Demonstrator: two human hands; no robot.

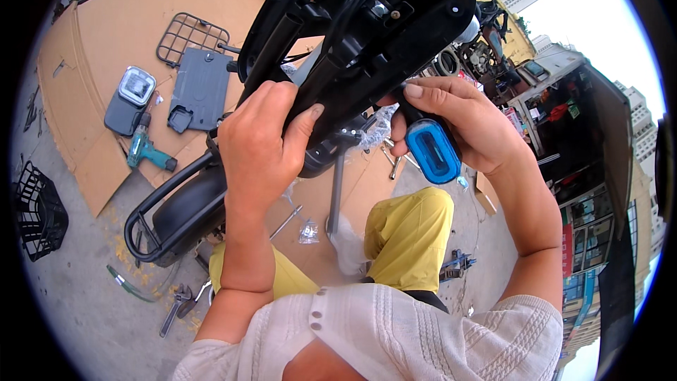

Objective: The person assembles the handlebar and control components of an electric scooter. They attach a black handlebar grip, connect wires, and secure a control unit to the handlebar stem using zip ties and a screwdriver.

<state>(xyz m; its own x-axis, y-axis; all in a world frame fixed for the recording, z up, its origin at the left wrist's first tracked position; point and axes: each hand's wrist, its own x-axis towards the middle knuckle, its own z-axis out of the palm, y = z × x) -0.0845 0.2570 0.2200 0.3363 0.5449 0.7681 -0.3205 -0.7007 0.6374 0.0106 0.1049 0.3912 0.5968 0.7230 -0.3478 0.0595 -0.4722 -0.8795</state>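
Before me stands a partly assembled black electric bike, its black plastic front shell (384, 63) tilted, with cables and red and yellow wires showing at the top. My left hand (259, 144) is closed round the lower edge of the shell, thumb on the near side; its fingertips are hidden. Just to the right, my right hand (469, 120) grips a small black piece with a blue oval face (436, 154), like a turn signal lamp. Thumb and fingers pinch its black stem end against the shell's lower right edge. Whether it is fastened there I cannot tell.
On cardboard (102, 49) at left lie a wire rack (192, 37), a grey panel (199, 88), a headlight (137, 85) and a teal drill (147, 147). A black wheel (190, 219) sits low left. A black basket (40, 212) and an adjustable wrench (173, 310) rest on the ground.
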